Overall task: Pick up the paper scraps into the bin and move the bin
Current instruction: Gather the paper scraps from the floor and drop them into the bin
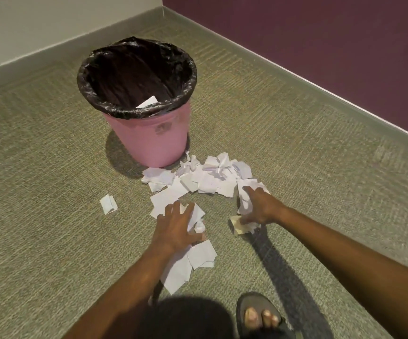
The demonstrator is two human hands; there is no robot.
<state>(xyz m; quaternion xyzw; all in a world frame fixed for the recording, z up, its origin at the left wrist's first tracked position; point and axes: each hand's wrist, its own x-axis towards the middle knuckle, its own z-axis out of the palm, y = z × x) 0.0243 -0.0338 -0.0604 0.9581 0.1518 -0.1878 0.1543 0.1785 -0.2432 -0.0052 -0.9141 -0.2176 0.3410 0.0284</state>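
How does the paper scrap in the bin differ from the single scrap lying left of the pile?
The bin scrap lies inside the black liner; the single scrap lies on the carpet. The bin scrap is partly hidden; the single scrap shows whole. Both are white.

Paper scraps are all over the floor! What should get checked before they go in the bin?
1. The pink bin stands upright, mouth open: ok.
2. The black liner is folded over the rim: ok.
3. The left hand is on the paper scraps: ok. Whether its fingers hold them firmly: cannot tell.
4. The right hand rests on scraps: ok.
5. All scraps are gathered in one pile: not ok, a lone scrap lies apart on the left.
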